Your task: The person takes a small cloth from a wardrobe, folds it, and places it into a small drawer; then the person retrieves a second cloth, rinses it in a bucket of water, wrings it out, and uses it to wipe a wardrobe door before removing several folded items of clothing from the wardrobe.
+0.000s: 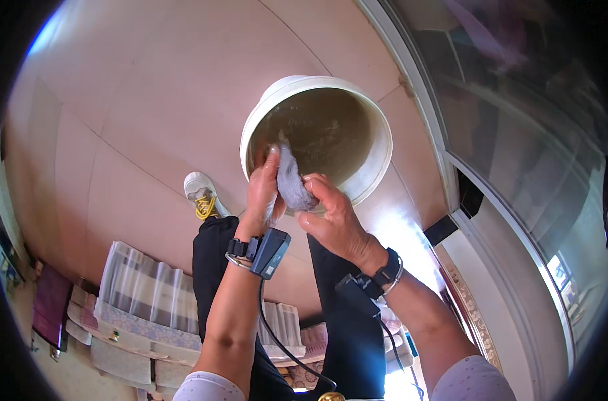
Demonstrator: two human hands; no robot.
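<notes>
A wet grey cloth [292, 180] hangs bunched between my two hands at the near rim of a white bucket [381, 150]. Murky brown water [321, 130] fills part of the bucket. My left hand [262, 190] is closed on the cloth's left side, thumb up, with its fingers partly hidden and somewhat blurred. On the other side, my right hand [337, 217] pinches the cloth's lower end between thumb and fingers. Each wrist carries a black strapped device with a cable.
The bucket stands on a pinkish tiled floor [137, 87]. A glass sliding door [511, 127] in a pale frame runs along the right. My sneaker [200, 194] with yellow laces is left of the bucket. A sofa with a striped cover [147, 284] sits at lower left.
</notes>
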